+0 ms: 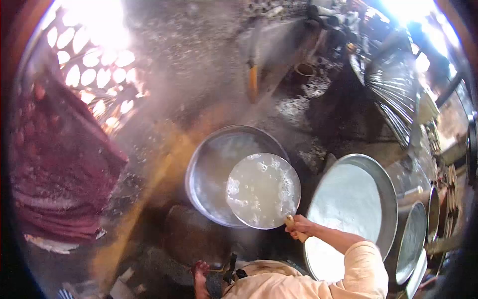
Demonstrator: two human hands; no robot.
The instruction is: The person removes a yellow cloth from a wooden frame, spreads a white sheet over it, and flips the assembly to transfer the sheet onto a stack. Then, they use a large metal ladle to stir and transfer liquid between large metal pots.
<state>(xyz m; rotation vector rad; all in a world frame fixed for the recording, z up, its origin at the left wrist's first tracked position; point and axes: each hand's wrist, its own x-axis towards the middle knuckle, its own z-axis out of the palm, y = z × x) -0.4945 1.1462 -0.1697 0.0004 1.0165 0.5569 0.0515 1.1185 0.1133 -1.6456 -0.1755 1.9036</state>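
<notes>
My right hand is wrapped round the short pale handle of a wide round pan. Cloudy, pale liquid with bubbles and foam along its edge fills the pan. It overlaps the right side of a larger metal basin, whose inside looks dull grey through the steam. Low at my side hangs my left hand, small and dim, with its fingers loosely apart and nothing showing in them. A dark, flat, box-like surface lies just beyond the left hand.
To the right stands a large metal tub with pale liquid, and more metal vessels beside it. A maroon cloth hangs at left before a bright lattice wall. A wooden-handled tool lies farther off. Steam hazes the middle.
</notes>
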